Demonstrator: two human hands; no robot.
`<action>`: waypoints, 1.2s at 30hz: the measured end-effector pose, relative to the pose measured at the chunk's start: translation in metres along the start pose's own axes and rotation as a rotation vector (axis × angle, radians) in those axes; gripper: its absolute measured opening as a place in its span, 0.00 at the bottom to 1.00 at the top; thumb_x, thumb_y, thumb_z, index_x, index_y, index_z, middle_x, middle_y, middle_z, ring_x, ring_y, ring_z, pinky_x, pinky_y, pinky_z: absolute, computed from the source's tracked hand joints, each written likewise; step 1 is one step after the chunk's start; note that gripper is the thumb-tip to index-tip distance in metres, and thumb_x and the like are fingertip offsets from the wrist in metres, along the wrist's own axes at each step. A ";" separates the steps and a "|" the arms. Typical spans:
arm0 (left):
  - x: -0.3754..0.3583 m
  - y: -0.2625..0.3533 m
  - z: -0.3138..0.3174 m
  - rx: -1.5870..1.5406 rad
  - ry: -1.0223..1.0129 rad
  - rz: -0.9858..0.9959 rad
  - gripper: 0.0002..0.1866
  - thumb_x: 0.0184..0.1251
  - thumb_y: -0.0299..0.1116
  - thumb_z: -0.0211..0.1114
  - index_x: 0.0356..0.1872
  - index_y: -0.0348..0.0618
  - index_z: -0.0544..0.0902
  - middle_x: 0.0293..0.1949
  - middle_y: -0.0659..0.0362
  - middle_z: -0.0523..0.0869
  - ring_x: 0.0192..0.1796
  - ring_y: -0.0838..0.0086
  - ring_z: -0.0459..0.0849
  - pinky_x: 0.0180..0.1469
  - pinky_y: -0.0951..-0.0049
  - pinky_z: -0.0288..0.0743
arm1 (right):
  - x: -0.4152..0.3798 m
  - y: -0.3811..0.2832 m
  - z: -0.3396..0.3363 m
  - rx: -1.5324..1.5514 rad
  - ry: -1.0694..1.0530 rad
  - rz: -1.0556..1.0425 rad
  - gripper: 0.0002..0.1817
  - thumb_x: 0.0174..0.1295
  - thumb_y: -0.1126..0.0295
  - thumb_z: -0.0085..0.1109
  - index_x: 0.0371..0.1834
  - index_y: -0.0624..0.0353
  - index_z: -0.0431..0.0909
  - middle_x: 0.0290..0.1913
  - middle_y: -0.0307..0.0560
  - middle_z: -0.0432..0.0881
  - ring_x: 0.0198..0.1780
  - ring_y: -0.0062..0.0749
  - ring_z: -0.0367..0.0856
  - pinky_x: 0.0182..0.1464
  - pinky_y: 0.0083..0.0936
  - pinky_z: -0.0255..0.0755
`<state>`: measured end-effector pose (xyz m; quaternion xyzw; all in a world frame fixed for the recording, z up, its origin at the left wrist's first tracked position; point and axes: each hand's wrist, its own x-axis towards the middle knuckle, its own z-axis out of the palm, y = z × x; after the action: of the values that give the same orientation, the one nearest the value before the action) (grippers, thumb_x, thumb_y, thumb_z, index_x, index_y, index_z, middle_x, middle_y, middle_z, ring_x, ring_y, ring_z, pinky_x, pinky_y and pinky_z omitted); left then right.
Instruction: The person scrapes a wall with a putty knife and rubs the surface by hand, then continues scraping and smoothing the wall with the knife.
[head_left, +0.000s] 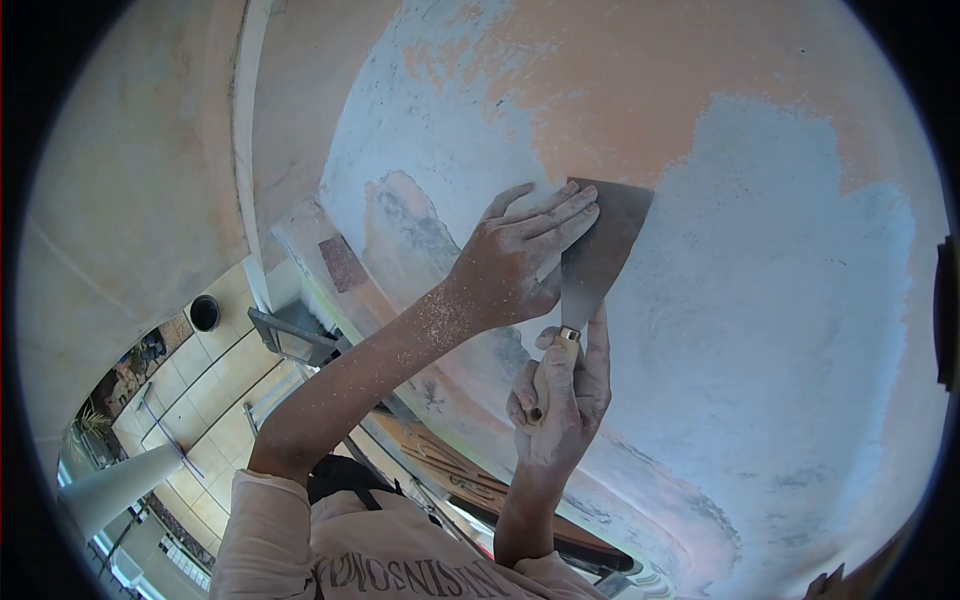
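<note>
My right hand (562,405) is closed around the wooden handle of a scraper (605,240), with the thumb along the handle. The broad, dusty metal blade lies against a painted surface (740,300) of patchy pale blue-white and peach. My left hand (520,245) rests its outstretched fingers on the left side of the blade, near its front edge. Peach coating borders that edge, and pale blue-white lies on both sides. Pale dust and flakes cover my left wrist and forearm. The blade's underside is hidden.
Grey worn patches (415,215) mark the surface left of my hands. A pale ridge (245,130) runs along the left. Far below, a tiled floor (225,355) holds a dark bucket (204,313). A round white column (120,490) stands at lower left.
</note>
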<state>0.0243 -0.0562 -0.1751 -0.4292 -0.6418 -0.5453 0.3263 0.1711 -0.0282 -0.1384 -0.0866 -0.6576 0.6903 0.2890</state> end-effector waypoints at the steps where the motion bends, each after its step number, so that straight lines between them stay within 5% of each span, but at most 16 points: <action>1: -0.002 0.003 0.000 -0.002 -0.018 0.007 0.27 0.50 0.26 0.59 0.57 0.41 0.72 0.61 0.55 0.73 0.66 0.70 0.68 0.68 0.53 0.55 | -0.005 -0.002 -0.004 0.003 0.021 0.012 0.31 0.65 0.76 0.47 0.70 0.65 0.48 0.36 0.42 0.73 0.16 0.11 0.64 0.10 0.09 0.54; 36: 0.011 0.018 0.014 -0.025 0.052 0.046 0.25 0.51 0.26 0.59 0.55 0.40 0.74 0.60 0.54 0.74 0.65 0.68 0.69 0.67 0.50 0.54 | -0.003 -0.022 -0.024 0.007 0.015 -0.030 0.29 0.64 0.77 0.47 0.69 0.68 0.51 0.36 0.44 0.75 0.15 0.11 0.64 0.10 0.08 0.53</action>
<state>0.0364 -0.0394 -0.1603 -0.4337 -0.6163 -0.5564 0.3500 0.1919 -0.0099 -0.1214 -0.0809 -0.6542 0.6875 0.3047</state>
